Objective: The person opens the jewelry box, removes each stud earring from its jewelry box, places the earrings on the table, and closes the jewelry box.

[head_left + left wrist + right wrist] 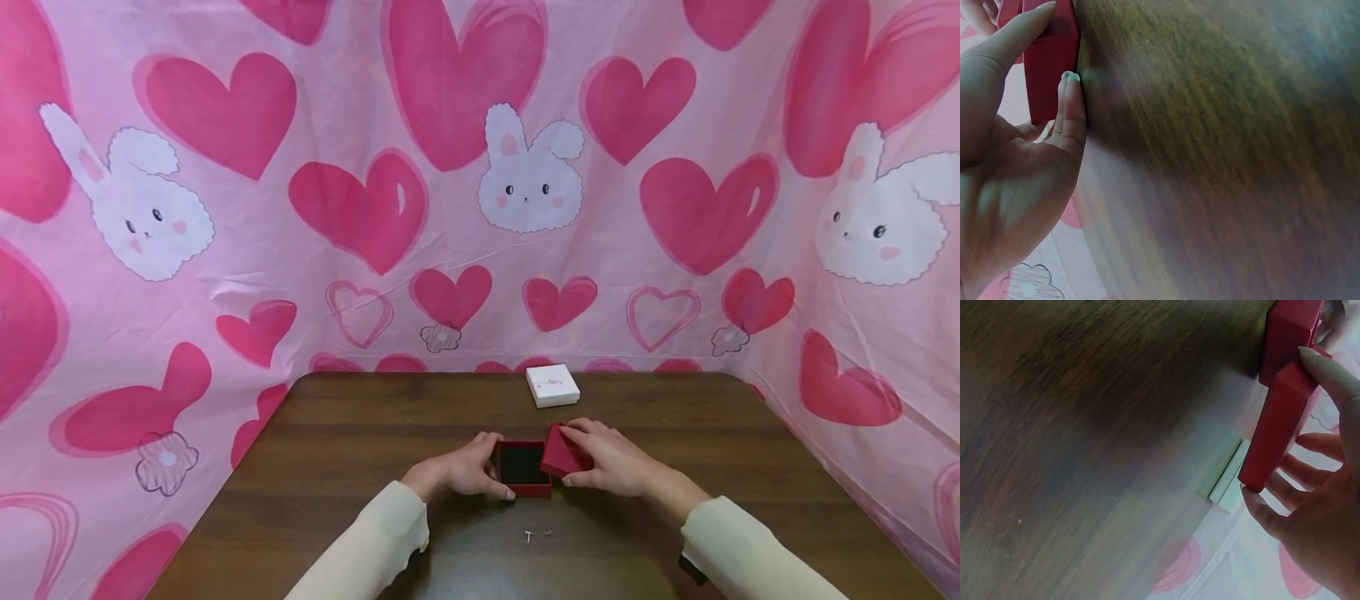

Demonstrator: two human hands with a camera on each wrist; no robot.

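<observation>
A small red box (525,492) with a black lining stands uncovered on the table. My left hand (471,468) grips its left side, the thumb at the near corner and the other fingers along the side, as the left wrist view also shows. In my right hand (611,458) is the red box lid (558,454), held tilted between thumb and fingers. The lid's left edge overlaps the box's right rim in the head view. Seen from the right wrist, the lid (1275,425) slants beside the box (1288,340).
Nearer me on the table (360,542) lie a tiny silvery piece with a thin stem (528,537) and another tiny piece (548,532) beside it. A flat white box (552,386) sits near the back edge. Pink heart-patterned cloth (450,250) hangs behind and at both sides.
</observation>
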